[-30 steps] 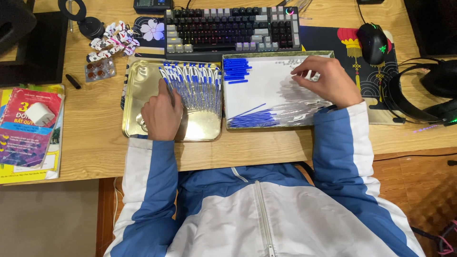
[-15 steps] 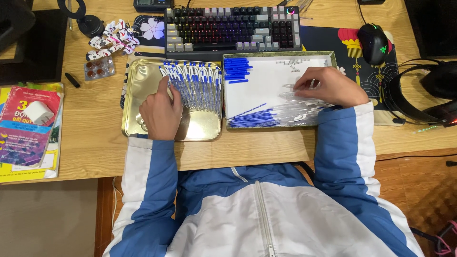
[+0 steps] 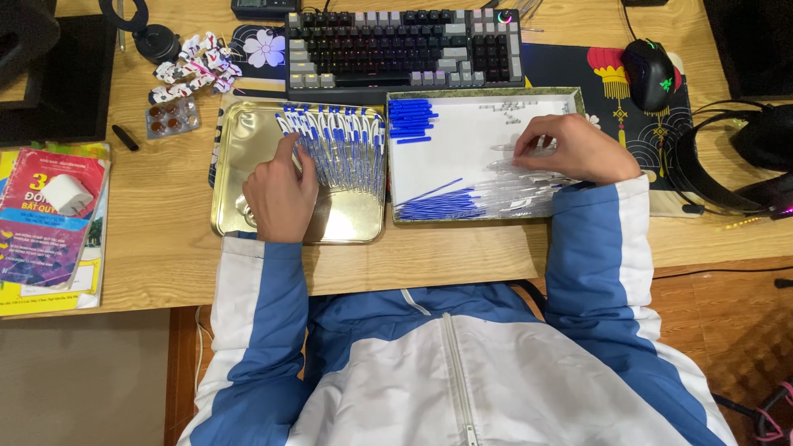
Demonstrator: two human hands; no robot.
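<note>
My left hand (image 3: 279, 196) lies flat in a gold metal tray (image 3: 347, 221), its fingertips against the left end of a row of assembled blue-capped pens (image 3: 340, 147). My right hand (image 3: 578, 150) is in a white tray (image 3: 462, 153), its curled fingertips pinching a clear pen barrel at the top of a pile of clear barrels (image 3: 529, 180). The white tray also holds blue refills (image 3: 436, 205) at its front left, blue caps (image 3: 410, 120) at its back left and small parts (image 3: 512, 106) at the back.
A keyboard (image 3: 405, 45) lies behind both trays. A mouse (image 3: 650, 73) sits on a dark mat at the right, with headphones (image 3: 743, 165) beyond it. Books (image 3: 45, 231), a white block, a blister pack (image 3: 171, 116) and small figurines (image 3: 194, 70) lie at the left.
My right hand has slid a little toward me, down onto the pile of clear barrels. My left hand has stayed on the gold tray by the pens.
</note>
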